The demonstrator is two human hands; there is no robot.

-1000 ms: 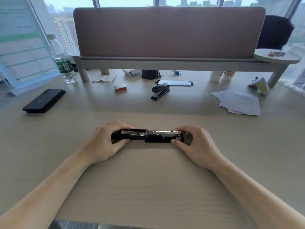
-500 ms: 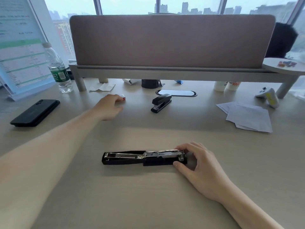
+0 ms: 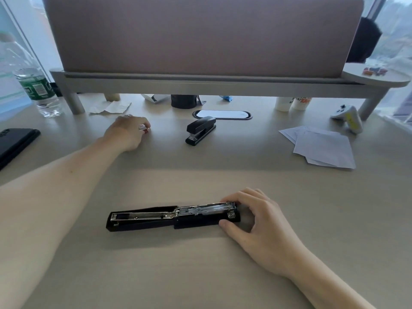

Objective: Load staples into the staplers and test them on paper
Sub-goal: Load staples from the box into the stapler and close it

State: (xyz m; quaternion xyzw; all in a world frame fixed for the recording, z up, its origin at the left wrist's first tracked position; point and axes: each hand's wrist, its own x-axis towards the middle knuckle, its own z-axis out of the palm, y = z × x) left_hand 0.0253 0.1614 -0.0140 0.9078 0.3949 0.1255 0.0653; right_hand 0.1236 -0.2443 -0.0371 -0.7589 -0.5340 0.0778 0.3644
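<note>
At the far left edge a flat black phone [image 3: 15, 141] lies cut off by the frame, and behind it stands a clear plastic water bottle [image 3: 33, 85] with a green label, its top blurred. A crumpled white tissue [image 3: 111, 107] rests by the leg of the grey riser shelf [image 3: 200, 82]. The left hand [image 3: 128, 134] reaches out over the pale wood-grain table [image 3: 200, 275], fingers curled down around a small red-and-white staple box [image 3: 145, 129], which is mostly hidden beneath them. Near the middle, an opened black stapler [image 3: 174, 216] lies unfolded flat, its shiny metal staple channel facing up; whether staples sit in it is hard to make out. Farther back a second black stapler [image 3: 200, 130] sits closed, in front of an oval cable port [image 3: 223, 114]. The right hand [image 3: 258, 221] pinches the opened stapler's right end between thumb and fingers. To the right, overlapping white paper sheets [image 3: 321, 148] lie flat, beside a white-and-yellow controller [image 3: 347, 118].
</note>
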